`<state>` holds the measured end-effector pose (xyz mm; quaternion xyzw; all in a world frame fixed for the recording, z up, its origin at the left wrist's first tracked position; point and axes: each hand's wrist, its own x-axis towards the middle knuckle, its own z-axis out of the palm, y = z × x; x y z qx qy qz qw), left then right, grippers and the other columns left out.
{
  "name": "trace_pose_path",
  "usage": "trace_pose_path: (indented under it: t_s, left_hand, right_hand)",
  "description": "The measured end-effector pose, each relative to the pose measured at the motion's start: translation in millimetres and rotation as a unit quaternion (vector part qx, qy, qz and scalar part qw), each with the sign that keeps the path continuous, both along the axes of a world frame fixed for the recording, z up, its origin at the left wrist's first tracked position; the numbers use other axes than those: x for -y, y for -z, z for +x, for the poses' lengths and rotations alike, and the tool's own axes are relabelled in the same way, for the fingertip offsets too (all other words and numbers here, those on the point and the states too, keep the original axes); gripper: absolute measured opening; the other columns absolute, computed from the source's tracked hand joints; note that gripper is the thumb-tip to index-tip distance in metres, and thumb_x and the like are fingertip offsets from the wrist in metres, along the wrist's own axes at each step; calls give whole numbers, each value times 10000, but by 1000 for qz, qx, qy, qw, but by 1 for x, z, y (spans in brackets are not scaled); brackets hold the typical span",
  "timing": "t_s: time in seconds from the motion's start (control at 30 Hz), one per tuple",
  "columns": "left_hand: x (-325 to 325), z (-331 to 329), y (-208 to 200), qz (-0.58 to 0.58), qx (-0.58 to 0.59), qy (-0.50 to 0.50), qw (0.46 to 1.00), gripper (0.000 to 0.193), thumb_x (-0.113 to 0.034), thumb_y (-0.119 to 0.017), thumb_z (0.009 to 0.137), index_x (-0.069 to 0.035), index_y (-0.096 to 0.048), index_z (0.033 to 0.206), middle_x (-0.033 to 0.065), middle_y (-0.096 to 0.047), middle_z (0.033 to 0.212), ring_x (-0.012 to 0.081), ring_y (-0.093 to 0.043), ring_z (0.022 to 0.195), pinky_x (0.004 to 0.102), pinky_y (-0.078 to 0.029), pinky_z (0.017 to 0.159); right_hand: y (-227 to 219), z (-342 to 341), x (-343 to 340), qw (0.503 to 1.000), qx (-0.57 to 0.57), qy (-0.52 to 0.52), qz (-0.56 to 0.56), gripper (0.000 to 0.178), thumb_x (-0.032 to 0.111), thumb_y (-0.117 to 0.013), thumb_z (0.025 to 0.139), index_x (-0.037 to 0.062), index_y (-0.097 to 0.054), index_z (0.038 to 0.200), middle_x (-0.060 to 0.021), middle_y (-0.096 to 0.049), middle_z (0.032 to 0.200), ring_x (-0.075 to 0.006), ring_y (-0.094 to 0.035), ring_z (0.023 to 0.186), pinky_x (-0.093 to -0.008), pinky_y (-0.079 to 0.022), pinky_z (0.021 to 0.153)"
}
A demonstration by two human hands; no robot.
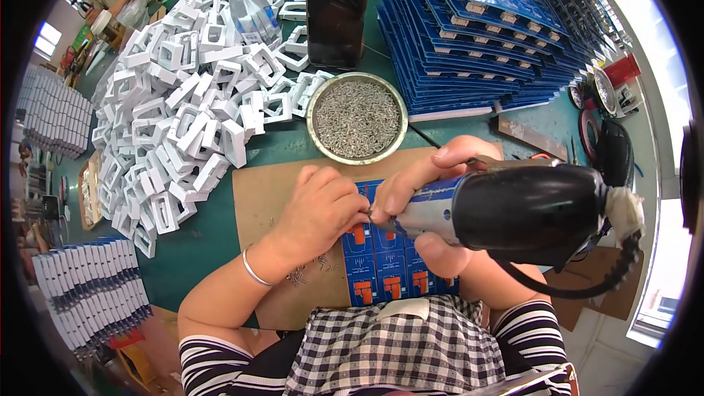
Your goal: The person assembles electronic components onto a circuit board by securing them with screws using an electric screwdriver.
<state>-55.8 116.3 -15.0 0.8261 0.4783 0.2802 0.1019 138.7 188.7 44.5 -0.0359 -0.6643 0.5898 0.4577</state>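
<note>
Noted green table (172, 257), heaped toward far left corner with white plastic frames (192, 128), stacked toward far right corner with blue circuit boards (469, 51); judged liable to slide if knocked, due to uneven layering. Found cardboard sheet (253, 224) at near edge, carrying blue board panel (363, 268); could get scratched by power screwdriver (528, 209) on slipping from poor alignment. Logged screw-filled bowl (312, 121) at cardboard sheet's far edge; could spill if bumped. Logged stray screws (297, 276) left of panel; could lodge underneath if brushed rightward. Observed right hand (411, 185) curled around front of power screwdriver. Observed left hand (320, 207) with fingers bent and bunched at power screwdriver's tip, over panel; cannot tell fingertip contact or any pinched part.
</note>
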Motion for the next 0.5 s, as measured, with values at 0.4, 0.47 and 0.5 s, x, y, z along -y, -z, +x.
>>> trace_pose_path:
  t_s: [0.4, 0.47, 0.5]
  left_hand:
    - [0, -55, -12, -14, 50, -74, 996, 144, -113, -722, 757, -130, -671, 890, 21, -624, 862, 239, -581, 847, 372, -414, 776]
    - [9, -67, -13, -16, 44, -109, 993, 140, -108, -722, 760, -131, -675, 890, 31, -620, 837, 246, -576, 834, 372, -414, 764]
    - [15, -69, -13, -41, 24, -86, 995, 141, -108, -725, 758, -128, -675, 888, 29, -619, 836, 244, -575, 829, 373, -418, 762]
  right_hand:
    - [-10, -16, 1, 983, 171, 33, 62, 553, 128, -708, 771, 71, -329, 1169, -149, -605, 830, -228, -649, 721, -345, -565, 676]
    - [-4, -17, 4, 988, 146, 45, 8, 583, 178, -746, 763, 86, -334, 1166, -144, -601, 832, -227, -645, 717, -350, -561, 676]
    - [-2, -18, 5, 988, 128, 68, -47, 616, 228, -784, 755, 101, -339, 1162, -138, -597, 835, -227, -642, 712, -355, -558, 676]
